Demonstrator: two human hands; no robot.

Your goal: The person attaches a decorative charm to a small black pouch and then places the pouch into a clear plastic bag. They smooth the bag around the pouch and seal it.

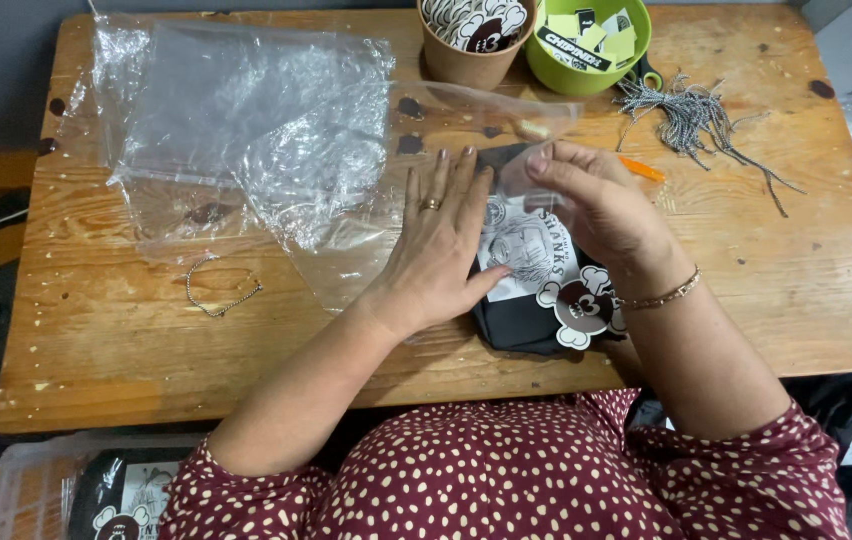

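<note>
While my left hand [441,240] lies flat on the black garment [526,320], my right hand [596,205] pinches its clear bag [506,110]; cups [471,45] and cords [701,120] sit behind on the worktop [796,280].

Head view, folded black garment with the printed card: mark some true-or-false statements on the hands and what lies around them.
1. The left hand lies flat on the folded black garment. True.
2. The right hand pinches the edge of a clear plastic bag. True.
3. The thin metal chain lies right of the garment. False: it lies to its left, on the wooden table.
4. The green plastic bowl stands empty. False: it holds paper tags.
5. The brown paper cup stands beside the green bowl. True.
</note>
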